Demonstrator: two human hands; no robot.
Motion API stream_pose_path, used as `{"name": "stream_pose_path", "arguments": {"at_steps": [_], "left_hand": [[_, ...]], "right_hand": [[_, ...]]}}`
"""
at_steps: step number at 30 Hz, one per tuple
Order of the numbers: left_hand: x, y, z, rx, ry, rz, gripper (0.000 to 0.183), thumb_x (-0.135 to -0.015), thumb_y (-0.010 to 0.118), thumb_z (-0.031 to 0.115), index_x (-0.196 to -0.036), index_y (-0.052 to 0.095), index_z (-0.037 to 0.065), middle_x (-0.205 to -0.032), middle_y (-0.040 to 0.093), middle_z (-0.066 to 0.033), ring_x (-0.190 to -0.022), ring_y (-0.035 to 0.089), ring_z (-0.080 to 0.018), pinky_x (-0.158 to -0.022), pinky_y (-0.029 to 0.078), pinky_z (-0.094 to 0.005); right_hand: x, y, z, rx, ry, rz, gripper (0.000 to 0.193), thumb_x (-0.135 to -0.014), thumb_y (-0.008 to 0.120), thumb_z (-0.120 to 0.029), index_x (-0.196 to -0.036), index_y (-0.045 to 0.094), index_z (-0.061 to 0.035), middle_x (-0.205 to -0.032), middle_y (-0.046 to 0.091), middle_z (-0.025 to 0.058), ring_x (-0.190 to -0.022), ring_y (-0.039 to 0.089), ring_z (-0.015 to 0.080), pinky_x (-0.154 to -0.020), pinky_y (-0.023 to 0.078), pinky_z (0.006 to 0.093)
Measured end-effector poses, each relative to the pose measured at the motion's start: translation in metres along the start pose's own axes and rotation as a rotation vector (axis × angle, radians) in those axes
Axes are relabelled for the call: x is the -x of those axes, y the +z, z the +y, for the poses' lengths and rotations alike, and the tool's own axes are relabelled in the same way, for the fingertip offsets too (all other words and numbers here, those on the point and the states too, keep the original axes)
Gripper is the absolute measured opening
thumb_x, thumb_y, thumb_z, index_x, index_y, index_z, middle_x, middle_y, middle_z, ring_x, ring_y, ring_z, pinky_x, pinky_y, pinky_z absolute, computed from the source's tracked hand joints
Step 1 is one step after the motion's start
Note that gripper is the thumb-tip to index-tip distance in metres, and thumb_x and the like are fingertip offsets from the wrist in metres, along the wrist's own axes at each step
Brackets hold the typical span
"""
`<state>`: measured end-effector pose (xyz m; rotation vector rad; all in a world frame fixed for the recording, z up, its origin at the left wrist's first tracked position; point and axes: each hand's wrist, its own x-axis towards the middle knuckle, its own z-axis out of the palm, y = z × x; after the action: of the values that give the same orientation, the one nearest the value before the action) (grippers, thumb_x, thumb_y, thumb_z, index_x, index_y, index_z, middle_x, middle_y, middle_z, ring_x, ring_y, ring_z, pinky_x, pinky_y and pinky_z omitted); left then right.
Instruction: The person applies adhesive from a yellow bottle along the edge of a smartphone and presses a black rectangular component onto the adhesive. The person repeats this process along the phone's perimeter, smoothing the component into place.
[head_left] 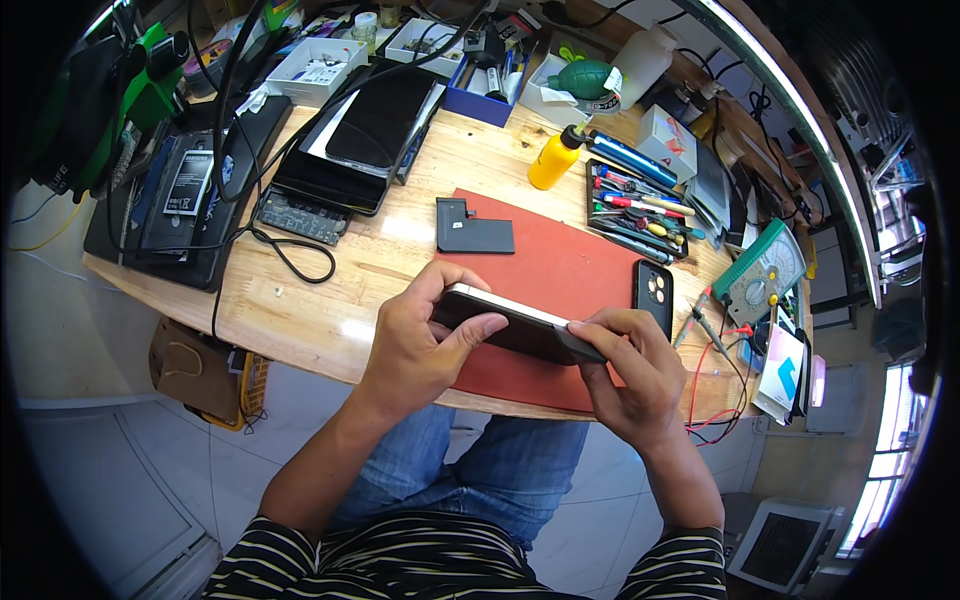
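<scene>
Above the red mat (560, 220), a smartphone (520, 336) is held tilted on its long edge, its light metal side facing up and its dark face toward me. My left hand (425, 335) grips the phone's left end, thumb across the dark face. At the other end my right hand (635, 370) pinches the phone's corner between thumb and fingers. A small dark grey piece shows at those fingertips; whether it is part of the phone I cannot tell. Beyond the phone, a black L-shaped phone battery (476, 232) lies flat on the mat. A black phone case (652, 295) rests at the mat's right edge.
On the right stand a tool tray (640, 210), a yellow bottle (555, 158) and a green-framed analog multimeter (765, 270) with red and black leads. Stacked dark tablets and phones (375, 120) sit at the left. Black cable (290, 260) loops across the wooden table (330, 310).
</scene>
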<state>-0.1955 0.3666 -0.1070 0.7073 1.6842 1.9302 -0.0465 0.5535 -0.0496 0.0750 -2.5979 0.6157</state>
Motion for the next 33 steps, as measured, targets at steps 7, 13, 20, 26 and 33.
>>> {"name": "stream_pose_path", "arguments": {"at_steps": [7, 13, 20, 26, 33], "left_hand": [[0.001, -0.001, -0.001, -0.015, -0.006, -0.003, 0.029, -0.093, 0.081, 0.009, -0.114, 0.063, 0.0, -0.099, 0.071, -0.0074, -0.09, 0.071, -0.0099, -0.071, 0.061, -0.0229], [0.001, 0.0, 0.0, -0.001, 0.001, -0.001, 0.029, -0.093, 0.081, 0.008, -0.114, 0.062, 0.0, -0.099, 0.071, -0.0073, -0.089, 0.071, -0.0097, -0.071, 0.061, -0.0228], [-0.001, 0.001, -0.003, -0.029, -0.019, 0.016, 0.029, -0.093, 0.081, 0.007, -0.115, 0.062, 0.002, -0.096, 0.071, -0.0065, -0.087, 0.07, -0.0085, -0.071, 0.059, -0.023], [-0.001, 0.0, -0.002, -0.067, -0.031, -0.009, 0.032, -0.095, 0.079, 0.006, -0.12, 0.059, 0.001, -0.099, 0.069, -0.0054, -0.083, 0.069, -0.0072, -0.071, 0.061, -0.02], [-0.002, 0.001, -0.002, -0.019, -0.066, 0.003, 0.03, -0.093, 0.08, 0.005, -0.116, 0.061, 0.001, -0.097, 0.071, -0.0057, -0.088, 0.07, -0.0099, -0.076, 0.059, -0.0245]], "right_hand": [[-0.001, 0.002, -0.001, -0.003, 0.028, 0.028, 0.034, -0.079, 0.078, 0.011, -0.111, 0.077, -0.0011, -0.101, 0.068, 0.0121, -0.085, 0.07, 0.0217, -0.069, 0.056, 0.0314], [0.002, -0.001, 0.002, 0.031, -0.018, -0.01, 0.05, -0.069, 0.078, 0.006, -0.118, 0.074, -0.0017, -0.105, 0.069, 0.0122, -0.091, 0.069, 0.0297, -0.078, 0.055, 0.0384], [0.005, 0.004, 0.008, 0.133, -0.12, 0.04, 0.052, -0.067, 0.081, -0.001, -0.119, 0.076, -0.0049, -0.113, 0.071, 0.0087, -0.098, 0.07, 0.0264, -0.093, 0.055, 0.0456], [0.011, 0.009, 0.015, 0.17, -0.2, 0.087, 0.037, -0.074, 0.079, -0.006, -0.111, 0.08, -0.0124, -0.111, 0.074, 0.0074, -0.106, 0.075, 0.0252, -0.107, 0.048, 0.0514], [0.015, 0.016, 0.017, 0.163, -0.203, 0.203, 0.042, -0.072, 0.079, -0.006, -0.113, 0.08, -0.014, -0.116, 0.074, 0.0095, -0.109, 0.074, 0.0271, -0.103, 0.051, 0.0511]]}}
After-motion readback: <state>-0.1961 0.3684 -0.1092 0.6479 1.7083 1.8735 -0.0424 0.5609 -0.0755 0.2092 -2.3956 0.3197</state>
